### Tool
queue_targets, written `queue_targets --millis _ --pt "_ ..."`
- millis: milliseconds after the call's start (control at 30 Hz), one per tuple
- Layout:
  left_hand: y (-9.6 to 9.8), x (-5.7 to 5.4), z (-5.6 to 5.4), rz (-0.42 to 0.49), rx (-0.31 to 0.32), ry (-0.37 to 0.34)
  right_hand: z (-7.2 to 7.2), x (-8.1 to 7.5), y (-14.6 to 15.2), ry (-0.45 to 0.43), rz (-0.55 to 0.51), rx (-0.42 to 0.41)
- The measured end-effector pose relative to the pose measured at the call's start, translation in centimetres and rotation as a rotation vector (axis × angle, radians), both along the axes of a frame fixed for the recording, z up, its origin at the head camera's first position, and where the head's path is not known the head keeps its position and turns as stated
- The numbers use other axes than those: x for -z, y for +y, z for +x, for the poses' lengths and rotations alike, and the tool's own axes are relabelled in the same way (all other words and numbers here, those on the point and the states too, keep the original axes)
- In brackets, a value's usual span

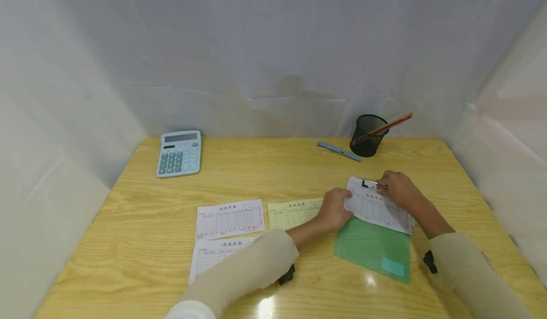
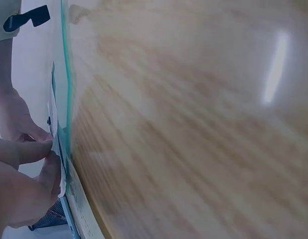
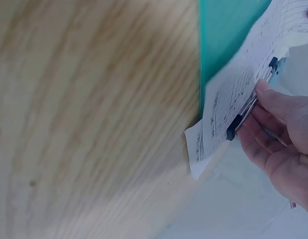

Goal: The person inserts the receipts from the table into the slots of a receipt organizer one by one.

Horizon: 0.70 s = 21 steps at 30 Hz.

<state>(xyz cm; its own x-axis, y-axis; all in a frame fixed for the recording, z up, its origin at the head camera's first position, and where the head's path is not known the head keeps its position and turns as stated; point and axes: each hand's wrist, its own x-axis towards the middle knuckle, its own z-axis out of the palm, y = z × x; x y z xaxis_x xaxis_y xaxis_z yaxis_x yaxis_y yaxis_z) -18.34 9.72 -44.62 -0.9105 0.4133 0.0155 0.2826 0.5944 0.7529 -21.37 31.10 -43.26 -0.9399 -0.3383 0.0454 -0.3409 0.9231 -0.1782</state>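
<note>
Pale cloth [image 1: 205,39] hangs behind and beside your glossy yellow wood-grain table [image 1: 248,176], which throws back spots of light near you. Over its right half, your left hand [image 1: 335,210] pinches the edge of the printed white sheets [image 1: 378,211], and your right hand [image 1: 398,189] holds the metal clip [image 1: 372,184] at their far edge between thumb and fingers. Beneath them, partly covered, is the green folder [image 1: 369,248].
</note>
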Motion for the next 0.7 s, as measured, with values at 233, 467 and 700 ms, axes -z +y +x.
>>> queue_targets --millis 233,467,700 --pt "0.1 0.2 -0.9 -0.052 0.06 0.029 -0.1 0.4 0.1 0.047 0.032 -0.037" --pt "0.5 0.3 -1.2 -0.077 0.079 -0.026 0.1 0.6 0.0 0.083 0.038 -0.065" --pt "0.6 0.1 -1.3 -0.109 0.103 -0.067 0.2 0.6 0.1 0.092 0.032 -0.082"
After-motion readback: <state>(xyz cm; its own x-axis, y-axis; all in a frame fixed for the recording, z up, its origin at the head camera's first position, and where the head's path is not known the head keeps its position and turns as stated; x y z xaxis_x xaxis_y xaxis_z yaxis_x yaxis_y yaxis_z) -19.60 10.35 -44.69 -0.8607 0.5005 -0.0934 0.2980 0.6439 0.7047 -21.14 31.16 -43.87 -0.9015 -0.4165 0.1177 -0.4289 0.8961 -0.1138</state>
